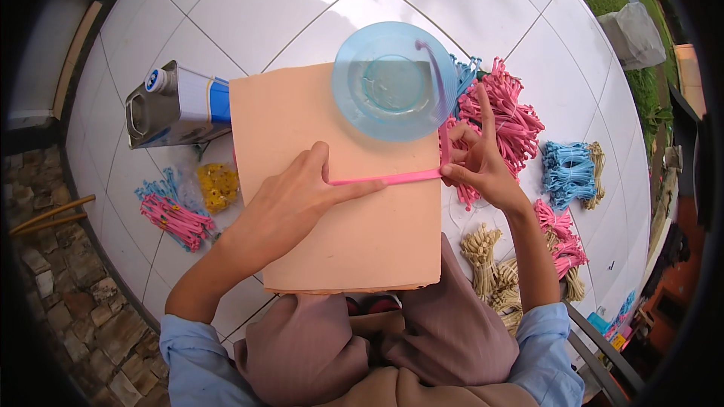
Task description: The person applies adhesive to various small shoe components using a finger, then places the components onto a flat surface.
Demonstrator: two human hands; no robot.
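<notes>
A peach foam board lies across my lap. A thin pink strip stretches over it. My left hand presses flat on the board, thumb and forefinger pinning the strip's left end. My right hand pinches the strip's right end at the board's edge, where the strip bends upward. A clear blue plastic bowl rests on the board's far right corner.
Bundles of pink, blue and tan cords lie on the white tiled floor at right. A metal can, a bag of yellow pieces and another pink-blue bundle sit at left.
</notes>
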